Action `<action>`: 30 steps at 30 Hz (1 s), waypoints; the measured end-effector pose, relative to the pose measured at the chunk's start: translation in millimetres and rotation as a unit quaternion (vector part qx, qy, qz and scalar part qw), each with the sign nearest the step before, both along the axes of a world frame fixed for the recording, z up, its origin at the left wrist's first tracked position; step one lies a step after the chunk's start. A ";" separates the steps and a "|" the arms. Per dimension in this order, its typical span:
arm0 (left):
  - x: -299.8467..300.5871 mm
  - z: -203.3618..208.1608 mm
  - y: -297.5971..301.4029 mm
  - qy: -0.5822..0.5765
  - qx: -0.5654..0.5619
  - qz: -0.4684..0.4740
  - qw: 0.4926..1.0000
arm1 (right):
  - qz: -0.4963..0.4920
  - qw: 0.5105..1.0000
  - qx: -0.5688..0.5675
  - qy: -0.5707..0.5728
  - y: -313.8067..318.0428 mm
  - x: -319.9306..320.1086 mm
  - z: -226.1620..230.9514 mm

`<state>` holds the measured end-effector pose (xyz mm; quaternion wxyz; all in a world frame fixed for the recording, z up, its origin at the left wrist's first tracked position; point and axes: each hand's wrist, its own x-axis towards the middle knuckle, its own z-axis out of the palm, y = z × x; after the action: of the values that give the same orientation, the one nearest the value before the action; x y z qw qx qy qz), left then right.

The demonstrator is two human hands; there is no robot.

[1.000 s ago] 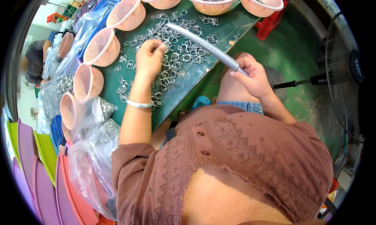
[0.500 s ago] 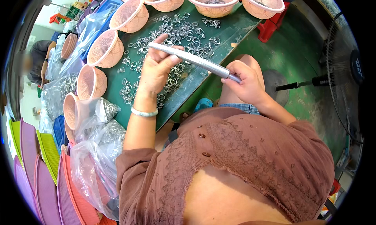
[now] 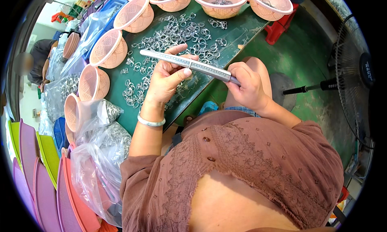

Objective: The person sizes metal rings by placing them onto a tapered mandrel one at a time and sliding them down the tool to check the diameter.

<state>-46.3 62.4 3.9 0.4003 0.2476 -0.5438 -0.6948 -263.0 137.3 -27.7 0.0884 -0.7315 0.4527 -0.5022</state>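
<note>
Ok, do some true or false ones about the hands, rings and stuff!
1. The right hand holds the stick by its thick end. True.
2. The bangle is on the right arm. False: it's on the left arm.
3. A ring sits around the stick. True.
4. The fan stands on the person's left. False: it's on the right.
5. Loose rings lie on the table. True.
6. The left hand is inside a basket. False: it's at the stick.

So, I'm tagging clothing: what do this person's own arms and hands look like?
The left hand and right hand are ungloved. A pale, rounded bangle circles the left wrist; none shows on the right. Loose brown sleeves end near the elbows.
</note>
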 end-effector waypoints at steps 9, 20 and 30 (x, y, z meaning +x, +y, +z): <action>0.9 0.4 2.0 -0.013 -0.020 0.004 1.000 | 0.002 1.000 -0.007 0.005 -0.6 -0.1 -2.4; 55.4 -1.3 -33.6 0.208 0.055 0.280 0.935 | 0.044 0.984 0.136 -0.110 1.3 -7.6 -5.2; 36.7 -12.7 -55.4 -0.334 -0.113 0.194 0.916 | 0.025 0.966 0.190 -0.172 -2.5 -18.9 -3.7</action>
<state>-9.5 7.0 -8.8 0.3474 0.5190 -0.6619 -0.4147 -281.9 134.8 -31.4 0.3149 -0.6146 0.4996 -0.5230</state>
